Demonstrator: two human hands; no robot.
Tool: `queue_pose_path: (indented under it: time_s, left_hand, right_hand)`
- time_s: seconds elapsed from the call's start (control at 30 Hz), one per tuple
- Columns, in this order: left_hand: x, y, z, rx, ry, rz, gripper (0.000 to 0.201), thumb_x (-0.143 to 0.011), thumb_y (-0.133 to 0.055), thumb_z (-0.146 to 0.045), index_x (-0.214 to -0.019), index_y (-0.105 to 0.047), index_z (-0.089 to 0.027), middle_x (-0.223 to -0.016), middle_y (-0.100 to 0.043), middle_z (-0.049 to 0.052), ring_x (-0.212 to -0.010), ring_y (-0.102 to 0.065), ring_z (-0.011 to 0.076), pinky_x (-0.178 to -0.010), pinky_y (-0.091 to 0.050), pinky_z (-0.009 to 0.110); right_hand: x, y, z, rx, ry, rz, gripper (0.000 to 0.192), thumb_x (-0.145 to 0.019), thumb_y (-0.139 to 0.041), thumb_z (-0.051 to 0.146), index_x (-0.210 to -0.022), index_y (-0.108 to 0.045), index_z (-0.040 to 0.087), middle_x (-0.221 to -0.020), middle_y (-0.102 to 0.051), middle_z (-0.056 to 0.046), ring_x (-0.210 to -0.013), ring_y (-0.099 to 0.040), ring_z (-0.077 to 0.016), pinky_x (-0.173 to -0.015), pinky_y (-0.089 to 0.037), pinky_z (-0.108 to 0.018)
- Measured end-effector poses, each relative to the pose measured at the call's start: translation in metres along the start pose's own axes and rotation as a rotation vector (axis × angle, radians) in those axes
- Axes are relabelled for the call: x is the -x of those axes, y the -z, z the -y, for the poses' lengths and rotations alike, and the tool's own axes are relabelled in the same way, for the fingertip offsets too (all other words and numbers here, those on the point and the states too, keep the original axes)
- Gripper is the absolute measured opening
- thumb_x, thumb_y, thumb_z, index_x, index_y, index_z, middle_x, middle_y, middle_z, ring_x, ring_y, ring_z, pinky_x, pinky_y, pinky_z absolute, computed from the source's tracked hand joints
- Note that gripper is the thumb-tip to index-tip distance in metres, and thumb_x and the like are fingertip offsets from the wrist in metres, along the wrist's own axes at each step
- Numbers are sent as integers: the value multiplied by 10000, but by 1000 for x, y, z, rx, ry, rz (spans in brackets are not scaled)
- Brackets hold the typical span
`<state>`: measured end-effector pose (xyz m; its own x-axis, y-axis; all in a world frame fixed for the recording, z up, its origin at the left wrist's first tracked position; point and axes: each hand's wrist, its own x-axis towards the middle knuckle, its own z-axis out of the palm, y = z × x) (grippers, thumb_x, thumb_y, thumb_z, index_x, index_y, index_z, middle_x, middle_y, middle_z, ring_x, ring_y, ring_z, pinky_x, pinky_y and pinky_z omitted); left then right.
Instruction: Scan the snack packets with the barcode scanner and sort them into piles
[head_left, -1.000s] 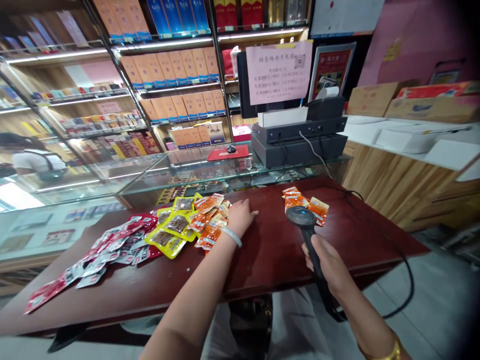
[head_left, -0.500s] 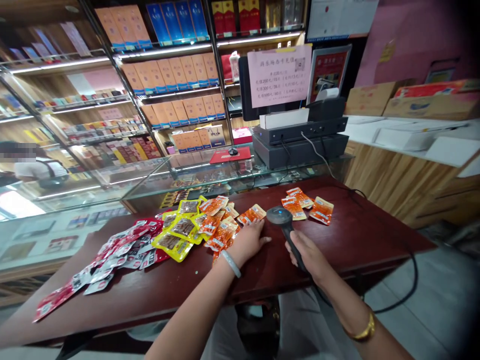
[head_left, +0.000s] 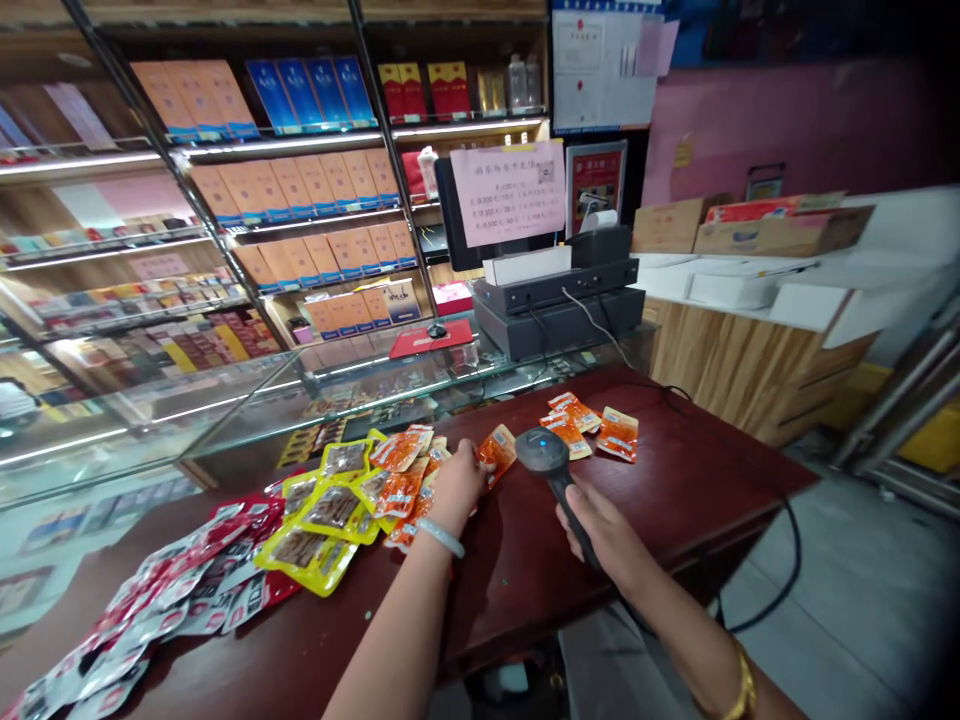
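My right hand (head_left: 604, 530) is wrapped around the handle of a black barcode scanner (head_left: 543, 452), whose head shows a small blue light. With closed fingers, my left hand (head_left: 459, 485) pinches the left edge of an orange snack packet (head_left: 501, 452), which is tilted up just left of the scanner head. Under and beside that hand lies a pile of orange packets (head_left: 397, 492). Yellow snack packets (head_left: 334, 508) overlap the pile on its left. Further left spread red and silver packets (head_left: 202, 575). Several more orange packets (head_left: 619, 433) lie beyond the scanner.
Everything rests on a dark red wooden table (head_left: 697, 480). Behind it stand a glass display counter (head_left: 247, 425) and a cash register unit (head_left: 559, 315) with a monitor bearing a pink sign (head_left: 510, 195). A black cable (head_left: 791, 570) loops off the table's right side.
My left hand has gone from lying spread over an orange packet to pinching and lifting its edge. The scanner stays in my right hand. The view has shifted to the right.
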<state>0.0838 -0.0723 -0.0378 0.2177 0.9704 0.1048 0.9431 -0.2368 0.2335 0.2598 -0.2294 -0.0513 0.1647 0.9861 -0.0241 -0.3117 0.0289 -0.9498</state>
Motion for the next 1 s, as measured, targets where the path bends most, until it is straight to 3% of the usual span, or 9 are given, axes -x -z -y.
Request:
queue_pose_path:
  time_s: [0.1,0.4,0.53,0.6,0.67,0.77,0.87,1.0]
  left_hand:
    - [3,-3,0,129,-24,-5,256,-868,-602,-387,-1029,-491,-223,-937,-699,59,-859,-671,210,-671,-403,259]
    - [0,-17,-1,455,-34,-14,223,-838,-641,-295,-1010,-524,-214,-854,-683,18,-759,-659,165,-677,-453,253]
    - [4,-30,-15,867,-151,161,336,-873,-561,-188,-1204,-502,-205,-1092,-690,77,-881,-682,154,-759,-515,266]
    - [4,-28,-15,924,-215,157,507,-839,-590,-143,-1322,-450,-206,-1271,-626,113,-1040,-656,165,-856,-513,282]
    - [2,-17,-6,756,-227,48,598,-803,-634,-143,-1367,-445,-203,-1338,-585,123,-1163,-598,191,-959,-472,314]
    - [0,5,17,325,-161,-91,460,-811,-643,-234,-1264,-578,-190,-1230,-646,114,-1161,-579,236,-1009,-417,358]
    - [0,19,37,-3,-19,-139,322,-849,-579,-290,-1144,-651,-181,-1125,-664,126,-1102,-578,271,-969,-400,386]
    - [1,18,49,-196,107,-175,320,-849,-557,-345,-1095,-649,-162,-1148,-614,170,-1132,-510,341,-923,-370,440]
  right_hand:
    - [1,-3,0,-1,21,-17,484,-814,-600,639,-1075,-575,233,-641,-492,60,-429,-421,-76,-394,-343,-190]
    - [-1,-7,-7,-73,70,-3,406,-862,-569,605,-798,-552,205,-655,-463,42,-454,-389,-65,-397,-333,-181]
    - [3,-8,-12,-59,71,-11,409,-891,-531,595,-770,-518,205,-638,-440,47,-456,-381,-68,-405,-325,-184]
    - [4,-8,-17,-54,56,-11,409,-892,-529,596,-766,-505,207,-636,-435,51,-451,-375,-69,-404,-322,-187]
    - [3,-7,-22,-48,45,-6,404,-889,-533,596,-775,-505,209,-647,-445,50,-452,-381,-71,-406,-327,-191]
    - [2,-7,-27,-54,25,1,400,-887,-543,592,-787,-514,206,-662,-457,48,-456,-388,-69,-411,-334,-190]
    - [2,-7,-29,-53,24,3,398,-888,-548,587,-791,-521,201,-664,-460,45,-458,-389,-65,-412,-334,-188]
    - [2,-7,-28,-51,23,10,402,-890,-541,593,-820,-537,197,-652,-456,43,-456,-383,-63,-408,-326,-189]
